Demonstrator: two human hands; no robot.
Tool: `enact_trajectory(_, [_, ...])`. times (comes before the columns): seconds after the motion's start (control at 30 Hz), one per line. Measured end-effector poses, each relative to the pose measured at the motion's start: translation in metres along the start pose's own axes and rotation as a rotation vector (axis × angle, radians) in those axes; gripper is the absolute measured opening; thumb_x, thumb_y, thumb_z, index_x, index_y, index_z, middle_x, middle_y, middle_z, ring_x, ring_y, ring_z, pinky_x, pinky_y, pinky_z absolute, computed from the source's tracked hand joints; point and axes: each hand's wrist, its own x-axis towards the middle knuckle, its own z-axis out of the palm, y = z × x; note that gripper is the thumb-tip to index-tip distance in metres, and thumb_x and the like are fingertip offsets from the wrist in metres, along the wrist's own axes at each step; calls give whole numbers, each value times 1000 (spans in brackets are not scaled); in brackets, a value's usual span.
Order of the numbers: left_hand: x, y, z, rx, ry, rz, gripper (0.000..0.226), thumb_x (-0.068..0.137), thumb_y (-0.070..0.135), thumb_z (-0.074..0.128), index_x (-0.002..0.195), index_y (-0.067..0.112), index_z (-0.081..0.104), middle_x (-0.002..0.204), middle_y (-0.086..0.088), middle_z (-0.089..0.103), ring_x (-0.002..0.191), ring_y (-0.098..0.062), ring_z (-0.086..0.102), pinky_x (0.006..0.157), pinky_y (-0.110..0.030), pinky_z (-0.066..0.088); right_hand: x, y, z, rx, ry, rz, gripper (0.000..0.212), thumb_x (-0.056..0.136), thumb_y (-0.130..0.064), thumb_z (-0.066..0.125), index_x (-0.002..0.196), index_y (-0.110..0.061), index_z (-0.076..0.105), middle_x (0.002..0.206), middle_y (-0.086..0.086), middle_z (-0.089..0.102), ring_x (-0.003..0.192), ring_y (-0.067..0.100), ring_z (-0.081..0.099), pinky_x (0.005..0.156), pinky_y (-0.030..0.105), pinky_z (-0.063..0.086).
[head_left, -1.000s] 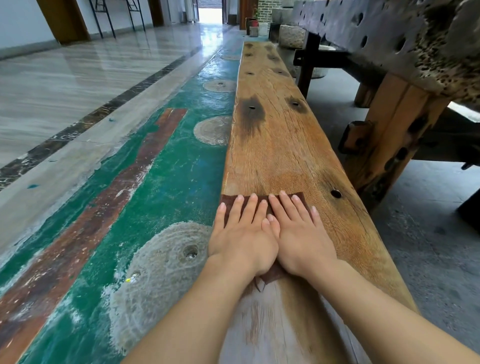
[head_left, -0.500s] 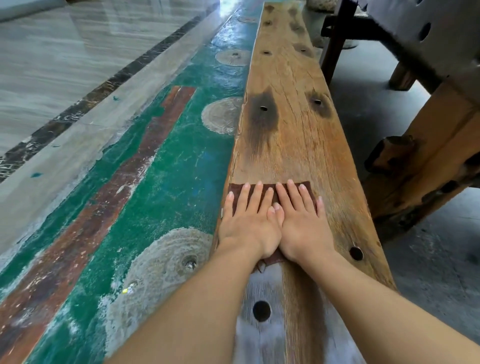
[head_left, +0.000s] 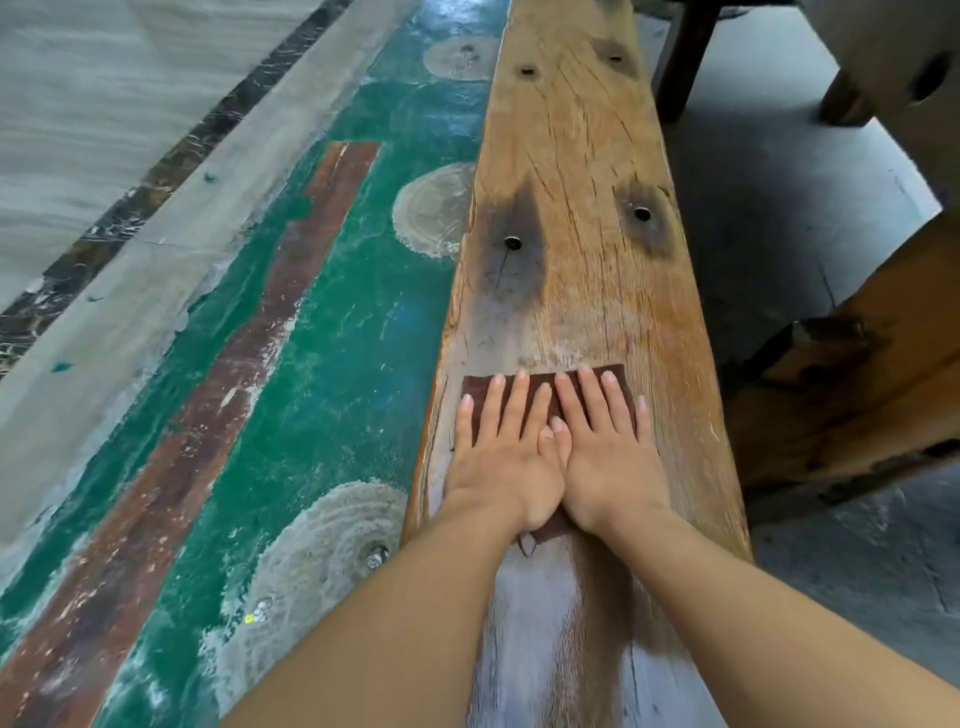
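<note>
So both hands are flat on a dark reddish-brown sheet of sandpaper (head_left: 476, 387), side by side, pressing it onto a long weathered wooden plank desk (head_left: 576, 156). The left hand (head_left: 501, 457) covers the left half of the sheet and the right hand (head_left: 608, 457) covers the right half. The fingers are straight and a bit spread, so nothing is gripped, it's just palms down. The two thumbs touch in the middle. The right little finger hangs off the sheet's right edge onto bare wood.

The sheet sits across the plank on its near half, a little closer to the left edge. Its far edge peeks out past the fingertips, and a small corner (head_left: 545, 531) pokes out on the near side between the wrists. Just beyond it there's a pale dusty band on the wood, and the near end of the plank looks greyish-white.

Farther up the desk are two small round holes with dark stains around them, one on the left (head_left: 513, 242) and one on the right (head_left: 642, 213).

To the left is a scuffed green painted floor (head_left: 332, 322) with a worn reddish-brown stripe (head_left: 249, 364) and pale round patches (head_left: 434, 210). To the right is grey concrete floor (head_left: 779, 208) and a chunky brown wooden support (head_left: 857, 374).
</note>
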Motion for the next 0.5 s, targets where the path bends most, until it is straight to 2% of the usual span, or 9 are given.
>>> enact_trajectory(0.2, [47, 9, -13, 37, -25, 99, 53, 99, 41, 1, 148, 30, -14, 155, 10, -28, 138, -9, -32, 110, -39, -25, 34, 13, -7, 24, 15, 126, 53, 99, -40, 3, 148, -29, -13, 156, -6, -22, 139, 9, -27, 109, 35, -22])
enact_trajectory(0.33, [54, 11, -14, 45, -44, 124, 52, 99, 40, 1, 148, 30, -15, 154, 10, -29, 138, -10, -32, 110, -40, -26, 39, 17, -9, 28, -31, 143, 52, 100, -41, 5, 149, -32, -12, 156, -7, -21, 141, 11, -25, 110, 37, -20])
enact_trajectory(0.5, [37, 18, -3, 55, 39, 135, 48, 100, 37, 1, 142, 30, -22, 152, 11, -30, 137, -8, -32, 111, -40, -24, 23, 23, -9, 61, -45, 188, 53, 99, -45, 6, 147, -35, -13, 155, -11, -23, 139, 7, -27, 112, 40, -20])
